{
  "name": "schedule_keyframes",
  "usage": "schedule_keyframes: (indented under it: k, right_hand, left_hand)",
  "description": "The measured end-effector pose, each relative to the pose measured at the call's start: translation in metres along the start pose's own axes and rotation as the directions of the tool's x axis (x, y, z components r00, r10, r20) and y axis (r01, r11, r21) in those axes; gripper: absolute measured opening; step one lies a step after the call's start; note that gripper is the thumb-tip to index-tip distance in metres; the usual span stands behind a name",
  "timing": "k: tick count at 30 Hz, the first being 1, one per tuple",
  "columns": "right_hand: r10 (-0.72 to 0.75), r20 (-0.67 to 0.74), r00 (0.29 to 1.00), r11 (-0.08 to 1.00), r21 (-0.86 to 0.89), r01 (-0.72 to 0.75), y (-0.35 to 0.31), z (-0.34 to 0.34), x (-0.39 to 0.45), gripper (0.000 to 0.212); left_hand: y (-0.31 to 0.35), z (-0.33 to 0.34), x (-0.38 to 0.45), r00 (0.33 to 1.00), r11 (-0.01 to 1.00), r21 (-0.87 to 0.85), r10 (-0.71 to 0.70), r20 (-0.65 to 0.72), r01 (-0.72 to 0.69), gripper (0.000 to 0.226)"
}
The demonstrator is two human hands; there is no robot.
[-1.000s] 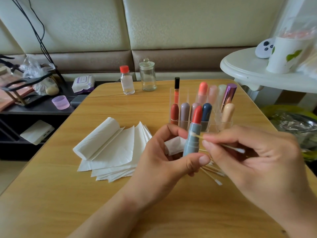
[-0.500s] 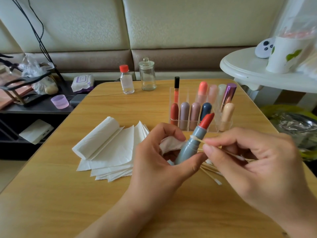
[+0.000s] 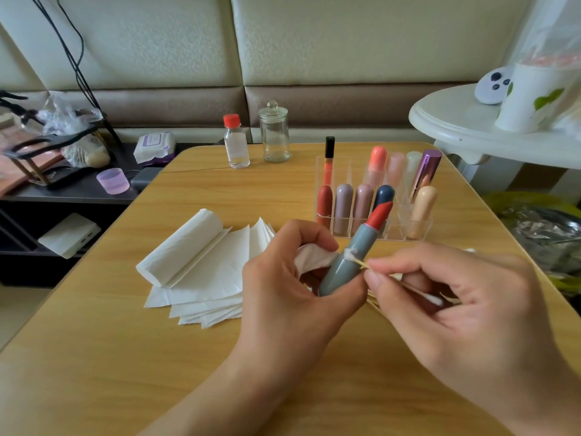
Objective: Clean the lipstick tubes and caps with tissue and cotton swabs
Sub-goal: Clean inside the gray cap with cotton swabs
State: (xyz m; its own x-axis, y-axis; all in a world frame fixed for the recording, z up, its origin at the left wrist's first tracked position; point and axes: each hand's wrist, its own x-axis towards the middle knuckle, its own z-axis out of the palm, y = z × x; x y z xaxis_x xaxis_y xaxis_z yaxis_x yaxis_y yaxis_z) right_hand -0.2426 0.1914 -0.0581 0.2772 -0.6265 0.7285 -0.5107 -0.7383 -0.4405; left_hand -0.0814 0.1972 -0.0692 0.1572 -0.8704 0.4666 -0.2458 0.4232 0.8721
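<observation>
The table (image 3: 220,372) at the bottom of the frame looks like pale wood-grain laminate — smooth, faintly sheened. On it left of centre lie soft, matt paper tissues (image 3: 201,272). The lipstick tube (image 3: 345,265) at centre is smooth grey plastic with a satin finish. Clear acrylic forms the organizer (image 3: 393,231) — the glass jar (image 3: 274,136) at upper centre is glossy.

A grey lipstick (image 3: 352,262) was gripped by the left hand (image 3: 292,284) while a swab (image 3: 358,259) was pressed against it by the right hand (image 3: 456,303).
</observation>
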Motion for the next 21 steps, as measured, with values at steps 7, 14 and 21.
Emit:
schedule_keyframes:
  k: [7,14,21]
  right_hand:
    - [0.011,-0.002,1.0,1.0,0.002,-0.011,-0.004,-0.004,0.0,0.004]
    - [-0.008,0.011,1.0,1.0,-0.009,0.008,-0.009,-0.006,0.002,0.003]
    - [-0.024,-0.007,1.0,0.999,-0.027,0.024,-0.015,-0.003,0.004,0.003]
  left_hand:
    - [0.003,0.0,0.001,0.999,0.999,0.033,0.044,-0.03,-0.043,0.036]
    - [0.002,0.0,0.001,0.995,0.996,0.039,0.083,-0.048,-0.081,0.038]
    - [-0.003,0.0,0.002,0.971,0.975,0.106,0.209,-0.116,-0.197,0.034]
